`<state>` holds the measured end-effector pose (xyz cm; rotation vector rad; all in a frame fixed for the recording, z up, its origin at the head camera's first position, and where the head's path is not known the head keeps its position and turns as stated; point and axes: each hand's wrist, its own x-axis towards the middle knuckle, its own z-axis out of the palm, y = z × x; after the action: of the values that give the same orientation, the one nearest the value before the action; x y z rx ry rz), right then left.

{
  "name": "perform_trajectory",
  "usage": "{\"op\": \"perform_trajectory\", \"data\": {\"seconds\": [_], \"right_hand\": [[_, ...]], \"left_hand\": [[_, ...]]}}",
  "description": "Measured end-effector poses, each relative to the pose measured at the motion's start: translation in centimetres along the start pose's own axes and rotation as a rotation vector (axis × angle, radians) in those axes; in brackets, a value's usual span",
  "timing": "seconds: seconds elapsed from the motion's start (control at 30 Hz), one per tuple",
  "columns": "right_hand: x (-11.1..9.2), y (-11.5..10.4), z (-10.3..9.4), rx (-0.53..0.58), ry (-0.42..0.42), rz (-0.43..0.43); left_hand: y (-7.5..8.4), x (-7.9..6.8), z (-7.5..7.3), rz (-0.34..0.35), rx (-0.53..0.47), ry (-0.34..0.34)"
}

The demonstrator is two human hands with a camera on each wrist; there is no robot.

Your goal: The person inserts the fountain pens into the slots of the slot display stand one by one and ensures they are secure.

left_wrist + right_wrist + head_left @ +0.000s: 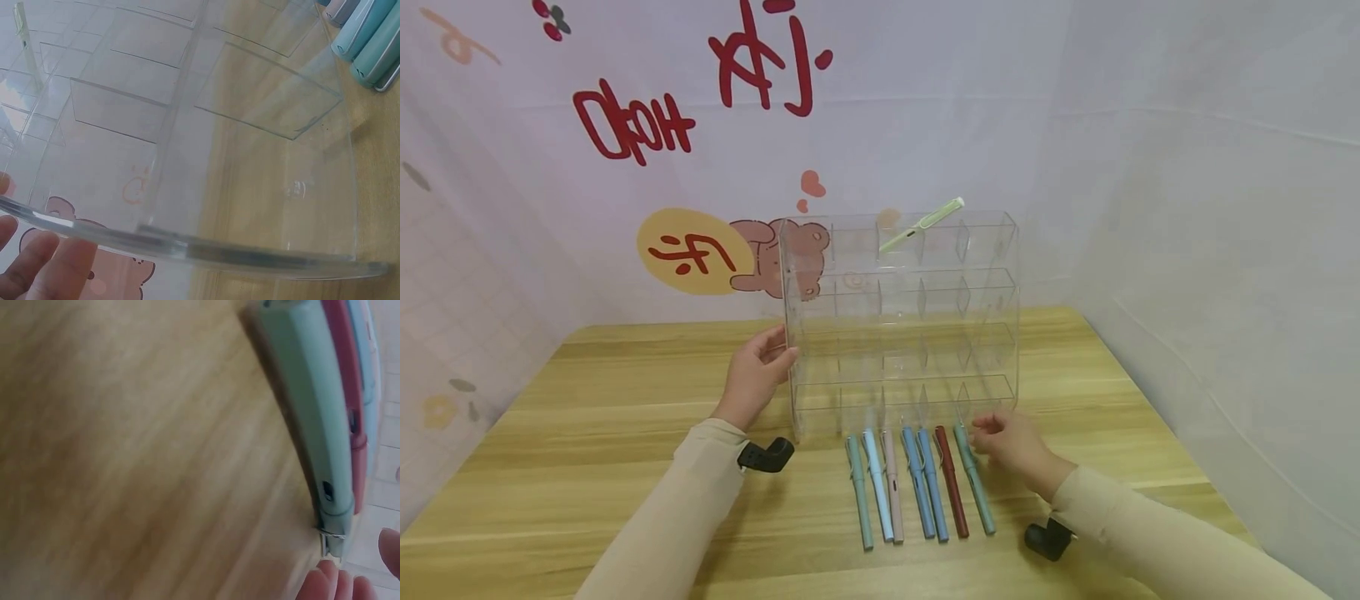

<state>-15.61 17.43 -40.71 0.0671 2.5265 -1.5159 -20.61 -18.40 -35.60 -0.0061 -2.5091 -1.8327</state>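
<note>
The tabletop (647,383) has a yellow-brown wood-grain surface, with the grain running left to right. A clear compartmented rack (901,333) stands upright on it, about the middle. Seven capped pens lie on the near side of the rack in one row, lengthwise near to far, clips toward the far end. Left to right: teal pen (860,496), light blue pen (877,483), pink pen (892,487), blue pen (917,483), second blue pen (933,485), dark red pen (951,482), green pen (976,482). The last lies slanted, its near end farther right.
</note>
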Motion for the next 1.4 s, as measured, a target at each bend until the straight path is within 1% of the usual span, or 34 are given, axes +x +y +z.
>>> {"op": "perform_trajectory", "data": {"seconds": [0.27,0.43,0.63,0.83,0.93,1.07,1.13,1.3,1.4], "right_hand": [[0.5,0.0,0.7,-0.044,0.014,0.032],[0.8,0.2,1.1,-0.075,0.031,0.011],[0.6,0.0,1.2,-0.097,0.024,-0.011],[0.6,-0.1,1.1,-0.167,0.023,-0.033],[0.6,-0.2,1.1,-0.188,0.013,-0.028],[0.5,-0.5,1.0,-0.169,-0.004,-0.01],[0.5,-0.6,1.0,-0.14,-0.015,-0.02],[0.2,-1.6,0.8,-0.04,-0.056,-0.042],[-0.1,-2.4,0.5,0.013,-0.09,-0.021]], "left_hand": [[0.1,-0.1,0.1,-0.01,-0.007,0.0],[0.0,0.0,0.1,-0.004,-0.003,-0.001],[-0.1,0.0,0.0,-0.004,0.0,-0.003],[-0.1,0.0,0.0,-0.003,0.001,-0.003],[0.0,0.0,0.0,-0.005,0.0,-0.003],[0.0,0.0,0.0,-0.004,-0.001,-0.002],[0.1,0.0,0.0,-0.003,-0.002,0.0],[0.1,0.0,0.0,-0.001,-0.005,0.001],[0.0,0.0,0.0,0.0,-0.008,-0.001]]}}
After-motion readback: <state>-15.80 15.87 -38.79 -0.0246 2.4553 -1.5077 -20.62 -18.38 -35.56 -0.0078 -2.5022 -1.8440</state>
